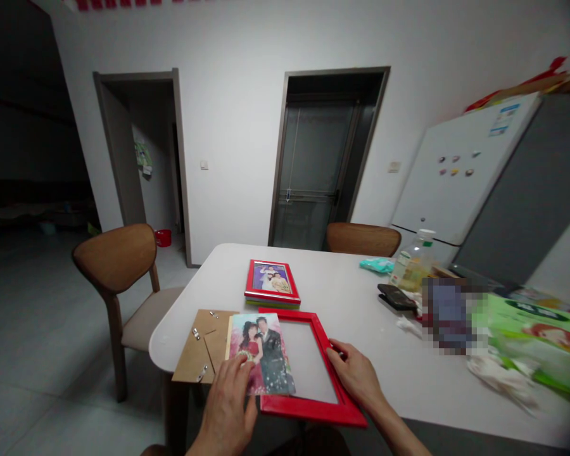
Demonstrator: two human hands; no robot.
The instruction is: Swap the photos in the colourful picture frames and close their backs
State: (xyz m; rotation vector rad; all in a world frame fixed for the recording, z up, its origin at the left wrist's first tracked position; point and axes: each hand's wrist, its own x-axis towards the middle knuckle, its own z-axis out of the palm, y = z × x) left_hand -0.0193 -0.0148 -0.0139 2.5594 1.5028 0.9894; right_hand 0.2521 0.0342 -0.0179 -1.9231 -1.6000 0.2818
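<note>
The left hand (228, 396) lies over the lower left of the photograph (270, 351), fingers extended; whether the thumb pinches the edge cannot be determined. The right hand (354, 373) grips the right side of the red frame (313, 410). The photograph overlaps the frame's left side and the brown backing board (194, 351), at the counter's (346, 288) near edge. Beyond the frame: a framed picture (272, 280). Farther: a wooden chair (363, 239), then a door (316, 158).

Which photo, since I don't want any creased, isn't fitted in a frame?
The loose photo, partly under the left hand and overlapping the near red frame; the other photo sits inside the back red frame.
</note>
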